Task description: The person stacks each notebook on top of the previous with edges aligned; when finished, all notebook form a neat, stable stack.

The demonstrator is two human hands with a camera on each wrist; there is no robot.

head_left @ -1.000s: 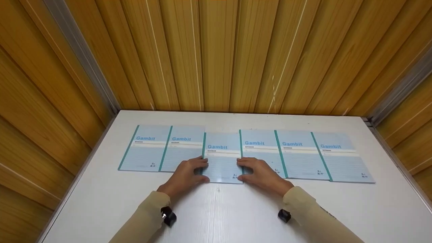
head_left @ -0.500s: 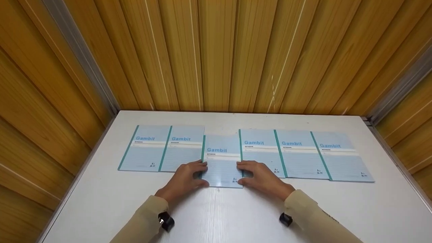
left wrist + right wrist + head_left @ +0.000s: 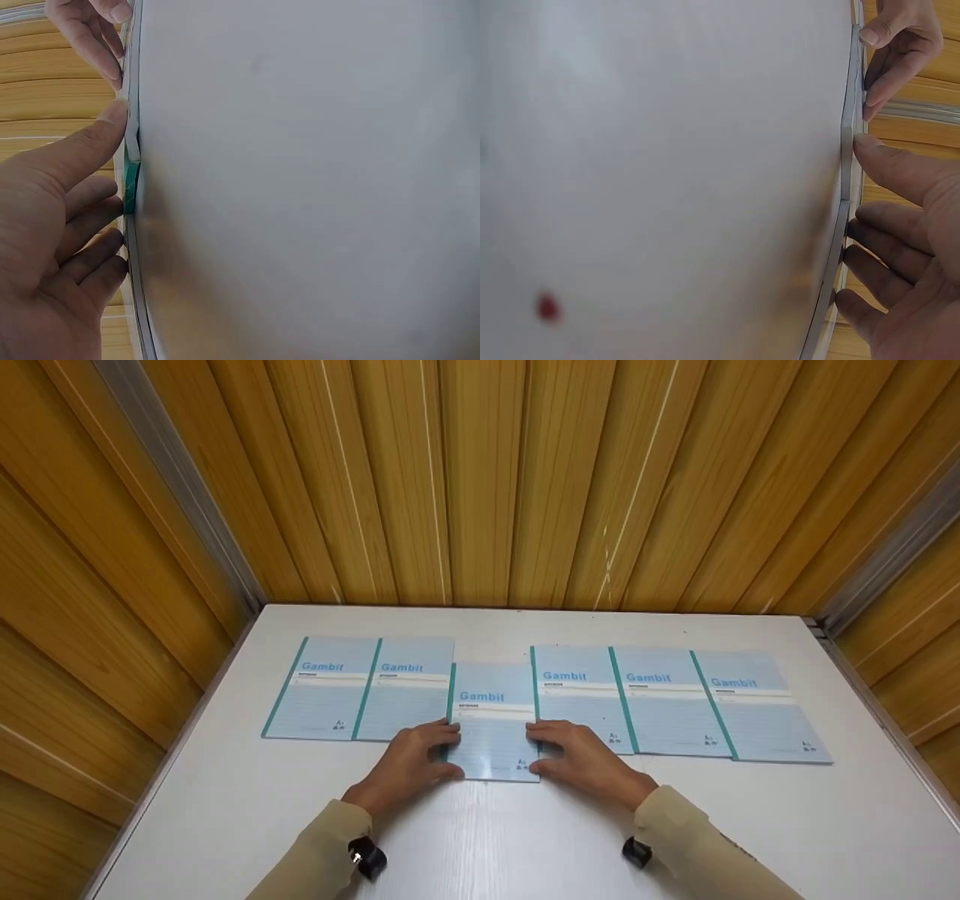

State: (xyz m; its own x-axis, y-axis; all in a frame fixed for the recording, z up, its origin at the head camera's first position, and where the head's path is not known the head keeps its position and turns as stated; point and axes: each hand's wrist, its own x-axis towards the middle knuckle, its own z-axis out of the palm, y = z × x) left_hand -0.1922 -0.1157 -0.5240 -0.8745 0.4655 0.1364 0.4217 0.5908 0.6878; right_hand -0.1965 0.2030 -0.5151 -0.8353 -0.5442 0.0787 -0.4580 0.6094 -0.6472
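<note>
A light blue "Gambit" notebook [image 3: 493, 735] with a green spine lies flat in the middle of a row, nearer the person than its neighbours. My left hand [image 3: 409, 757] rests on its left edge, thumb and fingertips spread apart on the cover. On the right edge, my right hand [image 3: 581, 757] touches the cover in the same way. The left wrist view shows the left thumb [image 3: 105, 135] at the green spine [image 3: 130, 187]. In the right wrist view, the right thumb [image 3: 892, 165] lies at the notebook's near edge [image 3: 847, 161].
Two matching notebooks [image 3: 330, 701] lie to the left and three more [image 3: 671, 720] to the right, side by side. All lie on a white table [image 3: 480, 840]. Yellow wood-patterned panels [image 3: 480, 487] stand behind it and at both sides.
The middle notebook has slid toward the person, with both hands moving along on its edges. The slide is smaller in the last half second. The other notebooks stay in place.
</note>
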